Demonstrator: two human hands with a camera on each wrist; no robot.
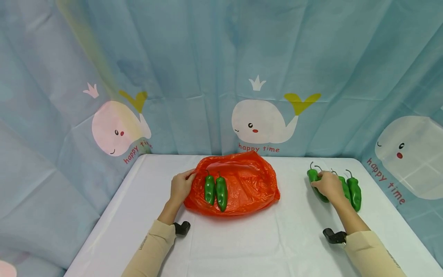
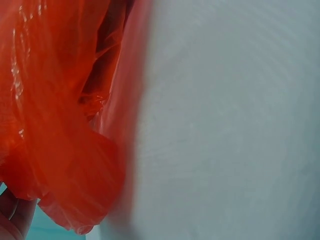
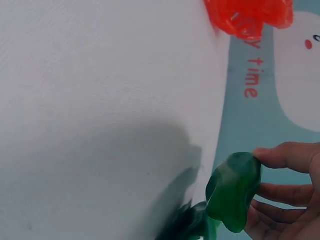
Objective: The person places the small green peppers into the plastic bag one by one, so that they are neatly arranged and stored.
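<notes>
An orange-red plastic bag (image 1: 249, 192) lies spread open on the table, with two green peppers (image 1: 222, 194) side by side in its left half. My left hand (image 1: 181, 187) pinches the bag's left rim; in the left wrist view only a bit of the fingers (image 2: 22, 216) shows beside the bag. Over at the right, my right hand (image 1: 328, 185) grips a green pepper (image 3: 235, 190) between thumb and fingers, with a shadow cast on the table beneath it. Right beside that hand lie more green peppers (image 1: 354, 192), stems pointing away, partly hidden by the hand.
The white table (image 1: 238, 246) stands against a blue curtain (image 1: 194, 57) printed with whales, which also hangs along both sides. Black wrist cameras (image 1: 333, 235) sit at both sleeve cuffs. White tabletop separates the bag from the peppers at the right.
</notes>
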